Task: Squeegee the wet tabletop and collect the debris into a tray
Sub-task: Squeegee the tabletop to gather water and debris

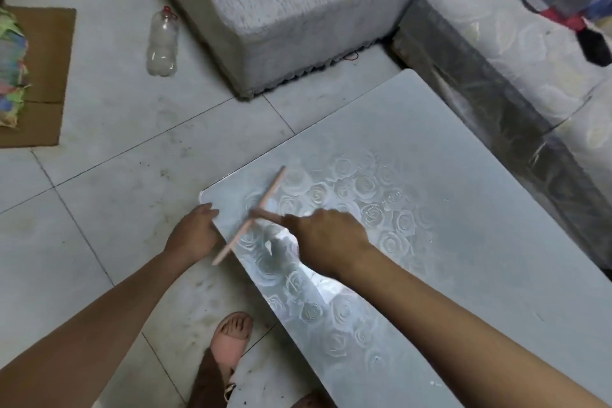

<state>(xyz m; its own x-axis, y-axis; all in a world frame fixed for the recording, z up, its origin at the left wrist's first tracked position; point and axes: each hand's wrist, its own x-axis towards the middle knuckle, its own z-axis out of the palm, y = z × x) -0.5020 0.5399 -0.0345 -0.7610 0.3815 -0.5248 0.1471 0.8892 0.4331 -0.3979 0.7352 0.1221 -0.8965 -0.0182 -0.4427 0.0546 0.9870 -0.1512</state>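
The rose-patterned tabletop (463, 209) is occupying the lower right of the frame, above a tiled floor (116, 175). The right hand (328, 242) is gripping the pink squeegee (268, 195) by its handle, with the blade lying on the tabletop near its left corner. The left hand (193, 235) is resting at that edge, fingers hidden: grip cannot be determined. A clear bottle (162, 43) is sitting on the floor at upper left.

R hand (328, 242) holds squeegee (250, 219) on tabletop (463, 209); L hand (193, 235) at edge.

Dim, flat, cool indoor light with faint shadows. White glare streaks the wet worktop (463, 209) beside the right grip (328, 242). The squeegee (265, 194) left of it is motion-blurred; straight lines bow toward the frame edges.
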